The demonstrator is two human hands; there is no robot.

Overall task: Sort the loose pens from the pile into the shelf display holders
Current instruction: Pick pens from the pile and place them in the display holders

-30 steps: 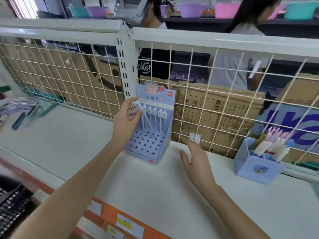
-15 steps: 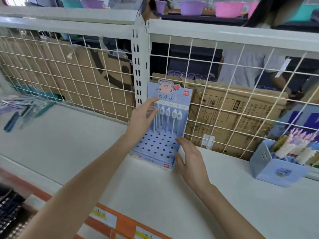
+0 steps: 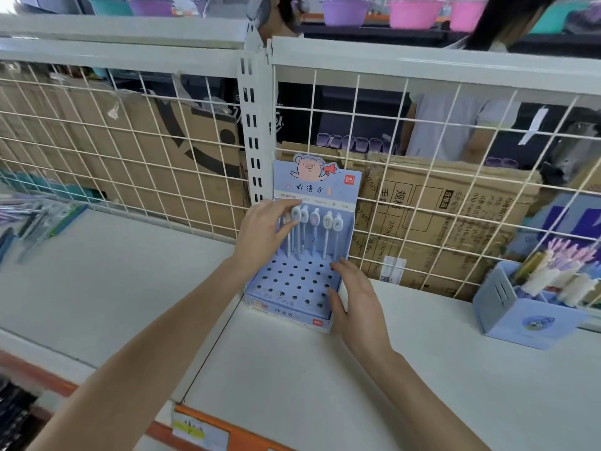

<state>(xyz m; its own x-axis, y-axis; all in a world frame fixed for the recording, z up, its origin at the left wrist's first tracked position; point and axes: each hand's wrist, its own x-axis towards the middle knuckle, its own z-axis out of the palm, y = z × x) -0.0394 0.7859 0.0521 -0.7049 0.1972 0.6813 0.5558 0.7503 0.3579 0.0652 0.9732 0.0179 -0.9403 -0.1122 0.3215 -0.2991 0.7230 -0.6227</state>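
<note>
The left hand (image 3: 263, 236) pinches a pen (image 3: 294, 234) at the back row of the holder (image 3: 294, 288), while the right hand (image 3: 354, 301), open, steadies the holder's right edge. Best to keep the pen upright and push it straight down into its hole. The pile (image 3: 29, 219) lies far left of the holder.

5 white pens w/ oval caps (image 3: 327, 234) in 1 blue card holder (image 3: 294, 289); 1 blue plastic caddy (image 3: 520, 320); 2 hands (image 3: 263, 237).
</note>
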